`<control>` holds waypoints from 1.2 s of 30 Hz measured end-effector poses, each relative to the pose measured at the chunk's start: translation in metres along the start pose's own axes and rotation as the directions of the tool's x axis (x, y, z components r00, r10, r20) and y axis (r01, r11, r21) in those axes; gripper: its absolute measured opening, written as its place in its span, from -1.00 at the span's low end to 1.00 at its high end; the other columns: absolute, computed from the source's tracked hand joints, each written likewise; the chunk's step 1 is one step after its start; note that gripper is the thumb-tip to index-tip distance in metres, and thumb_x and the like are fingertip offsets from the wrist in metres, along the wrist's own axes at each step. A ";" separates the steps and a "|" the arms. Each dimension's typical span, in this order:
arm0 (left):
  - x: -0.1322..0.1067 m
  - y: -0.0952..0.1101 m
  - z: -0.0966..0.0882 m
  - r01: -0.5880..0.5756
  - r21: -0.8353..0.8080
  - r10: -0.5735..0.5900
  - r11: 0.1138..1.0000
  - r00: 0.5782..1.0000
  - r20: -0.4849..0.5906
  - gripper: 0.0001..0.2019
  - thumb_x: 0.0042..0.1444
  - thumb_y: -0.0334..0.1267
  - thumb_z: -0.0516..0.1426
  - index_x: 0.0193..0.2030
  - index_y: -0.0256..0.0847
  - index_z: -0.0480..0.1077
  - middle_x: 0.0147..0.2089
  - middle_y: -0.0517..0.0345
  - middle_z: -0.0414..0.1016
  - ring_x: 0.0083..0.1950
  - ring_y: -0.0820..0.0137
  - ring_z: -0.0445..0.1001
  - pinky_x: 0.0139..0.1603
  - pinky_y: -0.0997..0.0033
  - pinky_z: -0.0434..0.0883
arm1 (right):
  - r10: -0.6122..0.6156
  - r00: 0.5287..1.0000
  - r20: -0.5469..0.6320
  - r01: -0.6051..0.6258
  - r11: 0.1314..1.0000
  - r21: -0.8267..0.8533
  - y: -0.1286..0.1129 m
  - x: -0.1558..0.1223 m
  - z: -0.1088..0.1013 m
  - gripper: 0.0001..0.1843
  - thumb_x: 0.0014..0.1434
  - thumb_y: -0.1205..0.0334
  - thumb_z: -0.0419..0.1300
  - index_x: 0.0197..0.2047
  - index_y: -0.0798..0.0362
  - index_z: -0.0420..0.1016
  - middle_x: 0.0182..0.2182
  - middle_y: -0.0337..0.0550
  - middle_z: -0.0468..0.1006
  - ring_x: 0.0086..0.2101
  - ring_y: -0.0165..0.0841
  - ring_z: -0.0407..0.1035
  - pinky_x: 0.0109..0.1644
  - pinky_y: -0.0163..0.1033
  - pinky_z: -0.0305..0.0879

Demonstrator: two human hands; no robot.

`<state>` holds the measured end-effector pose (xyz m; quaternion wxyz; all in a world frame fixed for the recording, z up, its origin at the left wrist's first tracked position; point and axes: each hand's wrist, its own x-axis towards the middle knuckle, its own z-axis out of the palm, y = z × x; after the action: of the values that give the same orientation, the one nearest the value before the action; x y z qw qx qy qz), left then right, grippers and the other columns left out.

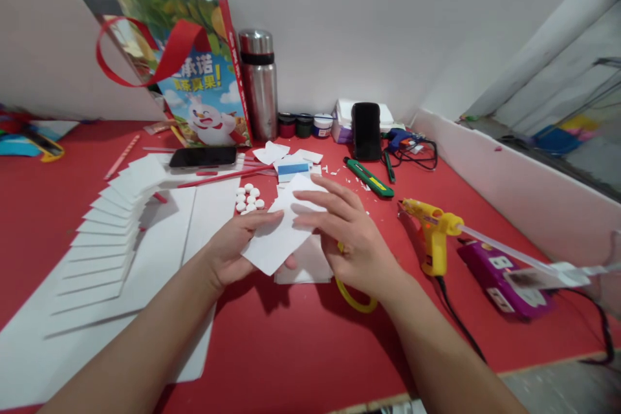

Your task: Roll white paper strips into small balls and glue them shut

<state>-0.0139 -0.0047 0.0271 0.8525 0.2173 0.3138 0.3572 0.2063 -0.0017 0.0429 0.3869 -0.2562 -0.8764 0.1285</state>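
A small piece of white paper or thin card (279, 239) is tilted up in front of me. My left hand (237, 249) pinches its lower left side, thumb on top and fingertips showing beneath. Over its right side lie the outstretched, separated fingers of my right hand (352, 233); that thumb is hidden. Yellow scissors handles (359, 303) show under my right palm, and whether the hand touches them I cannot tell. Below the paper rests a white stack of cards (305, 268). White round pellets (250, 197) lie beside my left thumb.
At left, a curved stepped white card model (104, 233) stands on white board (194, 349). A yellow glue gun (434, 233), purple box (499, 278) and green cutter (369, 176) are at right. Behind are a phone (204, 156), gift bag (208, 77), steel flask (261, 87) and paint jars (305, 125).
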 end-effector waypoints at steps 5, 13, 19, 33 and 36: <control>0.003 0.000 0.001 -0.036 -0.026 0.033 0.999 0.995 -0.089 -0.72 0.30 -0.18 0.14 -0.14 -0.41 0.55 -0.41 -0.03 0.56 -0.50 0.37 0.54 -0.38 0.39 0.58 | 0.157 0.977 -0.142 -0.131 0.976 0.175 -0.005 -0.002 0.005 -0.68 0.19 0.53 0.15 -0.14 -0.04 0.59 -0.17 -0.19 0.70 -0.04 -0.26 0.55 0.26 0.03 0.30; 0.009 -0.001 -0.011 -0.387 0.174 0.413 0.905 0.898 -0.149 -0.81 -0.01 -0.34 0.41 -0.41 -0.36 0.50 -0.49 0.18 0.45 -0.57 0.62 0.32 -0.57 0.70 0.29 | 0.853 0.479 0.209 -0.555 0.109 0.825 -0.006 0.003 0.004 -0.78 -0.01 0.14 0.48 -0.36 0.05 0.59 -0.50 -0.25 0.60 -0.53 -0.44 0.42 -0.45 -0.35 0.33; 0.009 0.001 -0.003 -0.433 0.165 0.462 0.886 0.851 -0.250 -0.64 -0.02 -0.06 0.42 -0.31 -0.31 0.48 -0.45 0.20 0.47 -0.48 0.52 0.43 -0.49 0.58 0.42 | 0.834 0.443 0.329 -0.656 0.052 0.753 -0.010 0.004 0.011 -0.64 -0.10 0.03 0.52 -0.48 0.08 0.49 -0.58 -0.29 0.52 -0.59 -0.49 0.34 -0.52 -0.39 0.21; 0.007 -0.009 0.001 -0.357 0.532 0.454 0.768 0.889 -0.060 -0.74 0.10 -0.16 0.34 -0.23 -0.32 0.49 -0.54 0.14 0.55 -0.65 0.44 0.45 -0.59 0.51 0.41 | 0.738 0.548 0.394 -0.670 0.105 0.735 -0.008 0.003 0.012 -0.63 0.03 0.12 0.46 -0.10 0.04 0.57 -0.26 -0.14 0.68 -0.35 -0.33 0.54 -0.28 -0.26 0.44; 0.006 -0.006 0.001 -0.366 0.463 0.428 0.808 0.903 -0.033 -0.73 0.11 -0.17 0.32 -0.16 -0.33 0.48 -0.51 0.11 0.58 -0.62 0.38 0.51 -0.55 0.44 0.49 | 0.739 0.566 0.366 -0.619 0.088 0.780 -0.004 0.001 0.012 -0.59 0.02 0.18 0.45 -0.04 0.03 0.59 -0.26 -0.16 0.69 -0.38 -0.37 0.54 -0.28 -0.28 0.43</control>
<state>-0.0069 -0.0048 0.0219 0.6626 0.4427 0.3919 0.4599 0.1952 -0.0051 0.0373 0.4044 -0.4104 -0.4389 0.6895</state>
